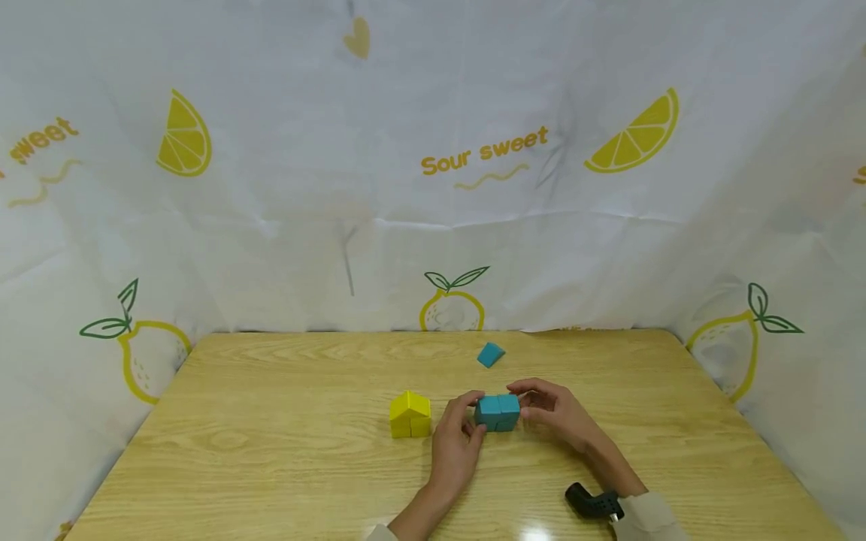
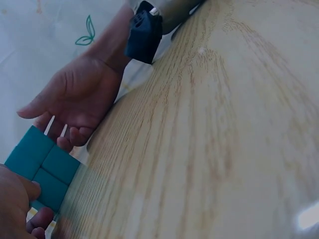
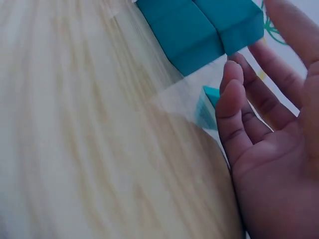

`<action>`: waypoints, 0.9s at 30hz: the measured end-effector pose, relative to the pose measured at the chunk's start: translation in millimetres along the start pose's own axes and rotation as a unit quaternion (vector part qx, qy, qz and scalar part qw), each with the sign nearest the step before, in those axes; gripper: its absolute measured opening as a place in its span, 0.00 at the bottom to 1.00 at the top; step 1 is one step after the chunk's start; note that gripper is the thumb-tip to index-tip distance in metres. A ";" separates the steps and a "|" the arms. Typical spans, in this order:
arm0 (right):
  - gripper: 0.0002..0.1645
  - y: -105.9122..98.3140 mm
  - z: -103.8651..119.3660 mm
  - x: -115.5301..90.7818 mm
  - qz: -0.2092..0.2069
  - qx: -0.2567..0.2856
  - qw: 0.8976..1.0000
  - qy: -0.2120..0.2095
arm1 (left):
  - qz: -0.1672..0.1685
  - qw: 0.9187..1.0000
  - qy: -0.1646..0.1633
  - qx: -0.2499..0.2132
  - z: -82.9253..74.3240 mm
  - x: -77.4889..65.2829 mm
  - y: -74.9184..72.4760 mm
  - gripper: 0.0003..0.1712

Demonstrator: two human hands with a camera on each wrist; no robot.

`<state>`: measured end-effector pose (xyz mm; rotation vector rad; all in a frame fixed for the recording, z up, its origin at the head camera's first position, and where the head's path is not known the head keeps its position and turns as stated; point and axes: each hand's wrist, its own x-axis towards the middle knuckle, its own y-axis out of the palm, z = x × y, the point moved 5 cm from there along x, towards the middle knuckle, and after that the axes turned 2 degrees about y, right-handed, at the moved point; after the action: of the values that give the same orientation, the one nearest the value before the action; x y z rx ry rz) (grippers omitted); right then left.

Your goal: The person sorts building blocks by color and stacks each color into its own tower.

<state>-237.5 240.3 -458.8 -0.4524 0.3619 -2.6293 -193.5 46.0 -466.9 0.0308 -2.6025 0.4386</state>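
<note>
Several teal blocks [image 1: 497, 412] stand stacked two by two on the wooden table [image 1: 284, 451]; their seams also show in the left wrist view. My left hand [image 1: 456, 447] holds the stack at its left side, thumb at the front and index finger at the back. Beside the right side is my right hand [image 1: 555, 413], fingers loosely bent and holding nothing. In the right wrist view, its fingers reach close to the stack's corner [image 3: 199, 30]. Behind the stack lies a loose teal triangular block [image 1: 490, 354]. A yellow block house [image 1: 410, 415] with a peaked top stands left of my left hand.
A white curtain [image 1: 291, 150] printed with lemons hangs along the table's back edge and sides. Above the table by my right wrist is a black device [image 1: 591, 502], fixed near the beige sleeve [image 1: 649, 518].
</note>
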 end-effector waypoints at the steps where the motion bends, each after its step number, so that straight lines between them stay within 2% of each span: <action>1: 0.20 -2.7 -0.6 0.6 -0.012 0.000 1.000 0.001 | -0.002 1.000 0.002 0.002 -0.4 0.6 -0.3 0.32; 5: 0.19 -13.7 -6.3 3.3 -0.073 0.004 0.997 0.031 | -0.007 1.000 0.010 0.006 -1.2 2.2 -0.9 0.33; 8: 0.20 -18.0 -10.5 5.3 -0.094 0.010 0.994 0.047 | -0.006 1.000 0.013 0.007 -0.7 2.3 -0.7 0.33; 18: 0.24 -23.7 -20.1 18.7 -0.086 -0.011 0.995 0.041 | -0.002 1.000 0.006 0.002 0.7 2.2 -0.5 0.32; 25: 0.27 -27.7 -28.1 34.9 -0.076 -0.071 0.991 0.090 | -0.001 1.000 0.003 0.005 2.4 1.3 0.3 0.33; 27: 0.28 -27.5 -29.6 39.0 -0.070 -0.074 0.991 0.091 | 0.001 1.000 -0.003 0.005 3.1 0.4 0.6 0.33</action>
<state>-292.0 251.1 -467.0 -0.2944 0.6073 -2.8005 -195.4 45.6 -469.4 0.0328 -2.6076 0.4520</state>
